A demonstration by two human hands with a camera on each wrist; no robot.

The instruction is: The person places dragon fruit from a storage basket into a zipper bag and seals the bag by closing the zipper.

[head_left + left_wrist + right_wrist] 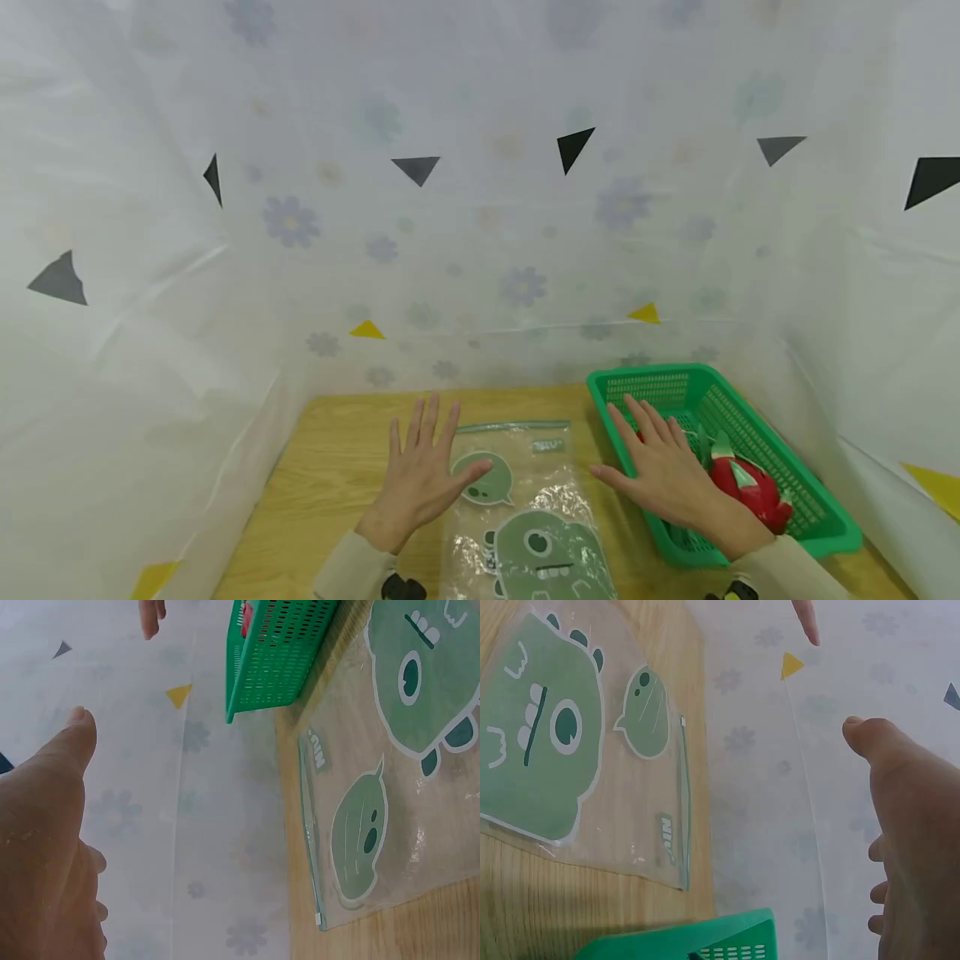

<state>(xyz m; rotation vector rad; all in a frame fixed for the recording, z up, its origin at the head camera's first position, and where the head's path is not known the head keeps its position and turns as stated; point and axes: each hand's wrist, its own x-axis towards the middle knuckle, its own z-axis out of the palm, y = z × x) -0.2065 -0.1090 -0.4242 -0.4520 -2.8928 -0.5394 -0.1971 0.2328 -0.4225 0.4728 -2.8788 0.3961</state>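
Two hands: both flat, palms down, nothing gripped.
Left hand [420,483]: fingers [423,429] straight and spread, hovering over or resting on the desk [330,467] — cannot tell which; thumb tip at the edge of the zip bag.
Right hand [663,471]: fingers [652,421] straight and fanned, held over the near-left part of the green basket [817,521], above its rim; thumb pointing out toward the bag.
Zip bag [536,500]: clear plastic, printed with green dinosaur figures, lying flat on the desk between the two hands; just right of the left fingers, left of the right fingers.
Long axis of bag: running away from the body, parallel to the fingers of both hands; zip seal [513,427] at the far end, about level with the left fingertips.
Nearer hand: left, judging by the thumb touching or nearly touching the bag's left edge; right hand apart from it, across the basket rim.
Red fruit [753,492]: dragon-fruit-like thing with green scales, inside the basket, just right of and partly under the right hand; not touched as far as can be seen.
Wrist views: bag's sealed end and basket corner visible beyond each thumb, both hands plainly holding nothing.
Surroundings: white flowered sheeting with dark and yellow triangles beyond the fingertips.
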